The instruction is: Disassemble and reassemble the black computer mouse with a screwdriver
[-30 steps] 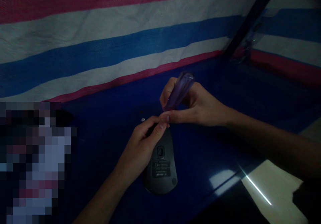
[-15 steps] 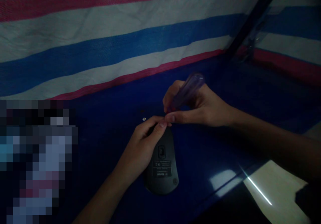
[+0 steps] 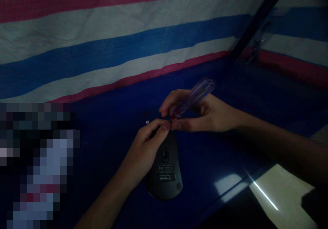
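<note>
A black computer mouse [image 3: 167, 165] lies upside down on the blue tabletop, its sensor opening and label facing up. Over its far end, my left hand [image 3: 151, 140] grips it, thumb and forefinger closed close to the screwdriver's tip. My right hand [image 3: 202, 114] holds a screwdriver [image 3: 196, 95] with a clear purplish handle and a red collar. The tool leans to the right, its shaft running down to my left fingertips, which hide the tip. A small shiny round piece [image 3: 147, 122], perhaps a screw, rests just beyond my left hand.
A striped red, white and blue sheet [image 3: 115, 48] hangs behind the blue tabletop [image 3: 107, 109]. A dark post [image 3: 258, 20] slants at the back right. The lower left is pixelated. Light glints near the table's front edge.
The screwdriver handle has shifted a little right and down, and my right fingers have loosened and spread around it. My left hand and the mouse stay almost in place.
</note>
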`<state>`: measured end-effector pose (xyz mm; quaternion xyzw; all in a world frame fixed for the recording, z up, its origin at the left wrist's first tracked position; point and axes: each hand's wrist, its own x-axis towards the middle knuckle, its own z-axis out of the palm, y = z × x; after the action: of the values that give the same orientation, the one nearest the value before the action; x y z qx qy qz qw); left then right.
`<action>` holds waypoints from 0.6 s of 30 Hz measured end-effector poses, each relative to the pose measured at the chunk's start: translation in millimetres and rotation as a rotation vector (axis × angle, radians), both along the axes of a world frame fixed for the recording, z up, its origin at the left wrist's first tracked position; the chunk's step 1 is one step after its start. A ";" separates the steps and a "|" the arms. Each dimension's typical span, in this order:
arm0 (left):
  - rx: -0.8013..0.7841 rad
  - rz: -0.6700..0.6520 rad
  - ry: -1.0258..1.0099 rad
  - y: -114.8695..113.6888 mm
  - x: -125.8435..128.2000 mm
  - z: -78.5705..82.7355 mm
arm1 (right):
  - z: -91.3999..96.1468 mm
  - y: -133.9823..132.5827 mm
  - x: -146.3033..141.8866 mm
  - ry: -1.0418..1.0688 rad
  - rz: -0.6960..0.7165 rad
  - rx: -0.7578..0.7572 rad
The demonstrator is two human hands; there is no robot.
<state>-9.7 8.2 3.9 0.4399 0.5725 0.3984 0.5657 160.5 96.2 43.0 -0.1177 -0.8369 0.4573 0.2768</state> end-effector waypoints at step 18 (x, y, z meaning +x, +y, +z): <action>-0.003 0.017 -0.044 -1.0 0.4 -1.7 | 2.1 -3.2 -4.7 -0.104 -0.020 -0.078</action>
<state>-9.3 7.2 2.2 0.4255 0.5640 0.4119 0.5755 155.8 93.0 45.1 -0.1606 -0.8303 0.4802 0.2328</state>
